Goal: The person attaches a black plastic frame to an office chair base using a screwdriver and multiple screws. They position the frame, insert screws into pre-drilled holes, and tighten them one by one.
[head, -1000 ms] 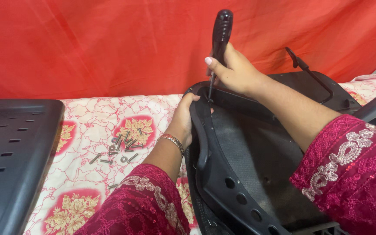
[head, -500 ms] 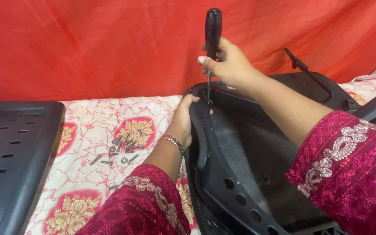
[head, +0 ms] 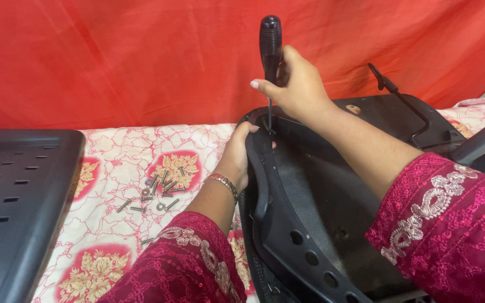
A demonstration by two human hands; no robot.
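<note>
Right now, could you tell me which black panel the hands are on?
The curved black panel on the right; the perforated flat panel at left lies untouched.

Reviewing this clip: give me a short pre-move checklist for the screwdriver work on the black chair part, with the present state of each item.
1. Right hand grips the screwdriver handle: ok.
2. Shaft upright, tip down at the rim of the black chair part: ok.
3. Tip seated in a screw head: cannot tell, the spot is too small and dark.
4. Left hand steadies the part's edge: ok.
5. Left fingers clear of the tip: not ok, they lie right beside it.
6. Spare screws within reach on the floral cloth: ok.
</note>
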